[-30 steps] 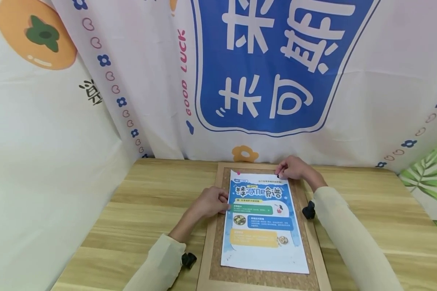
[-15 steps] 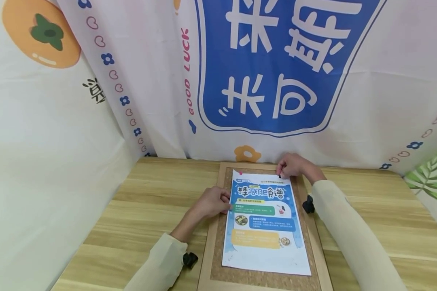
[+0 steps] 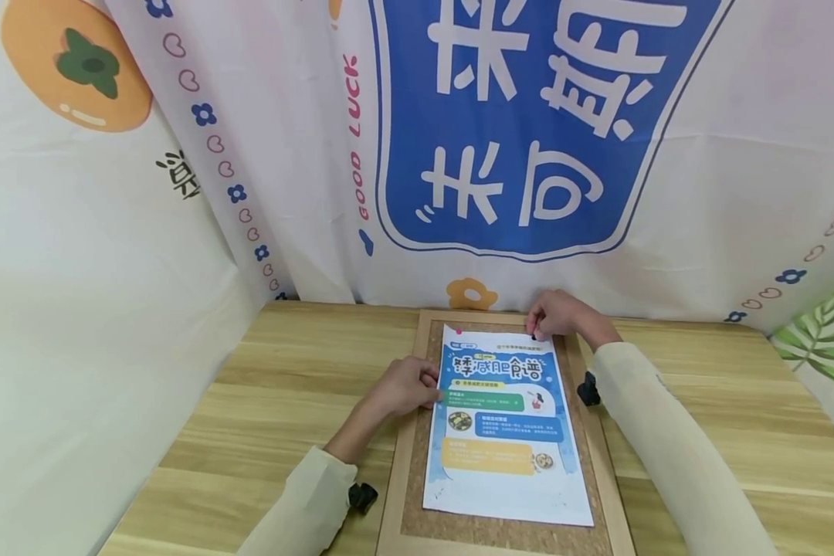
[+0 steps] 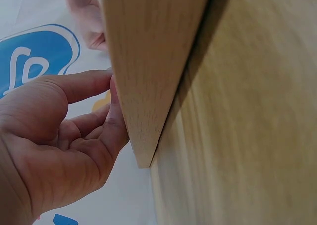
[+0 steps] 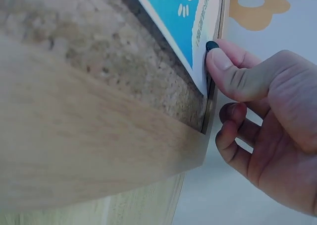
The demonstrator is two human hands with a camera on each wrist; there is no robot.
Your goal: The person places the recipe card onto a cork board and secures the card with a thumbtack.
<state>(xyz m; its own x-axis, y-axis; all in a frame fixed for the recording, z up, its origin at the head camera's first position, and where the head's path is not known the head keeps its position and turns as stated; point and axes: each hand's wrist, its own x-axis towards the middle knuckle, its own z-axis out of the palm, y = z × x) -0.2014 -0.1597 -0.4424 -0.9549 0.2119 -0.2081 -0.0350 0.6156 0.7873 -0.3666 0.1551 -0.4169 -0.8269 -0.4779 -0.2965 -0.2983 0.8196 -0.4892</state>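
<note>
A printed poster (image 3: 500, 494), blue and white with green, blue and yellow text boxes, lies on a wood-framed cork board (image 3: 500, 533). My right hand (image 3: 559, 315) is at its top right corner, where thumb and index finger pinch a black push pin (image 5: 212, 45) against the paper. A pink push pin (image 3: 459, 331) sits in the top left corner. My left hand (image 3: 405, 384) reaches over the board's left frame and pinches the poster's left edge at upper mid-height. In the left wrist view, the wooden frame (image 4: 153, 46) hides those fingertips.
The board rests on a wood-grain table (image 3: 271, 401). Behind it hangs a white printed cloth (image 3: 306, 193) with a blue sign, fruit and flower prints. Small black devices are strapped at the left wrist (image 3: 363, 497) and right wrist (image 3: 588, 389).
The head view has shifted slightly. Both hands keep their places, the right at the black push pin and the left at the poster's edge.
</note>
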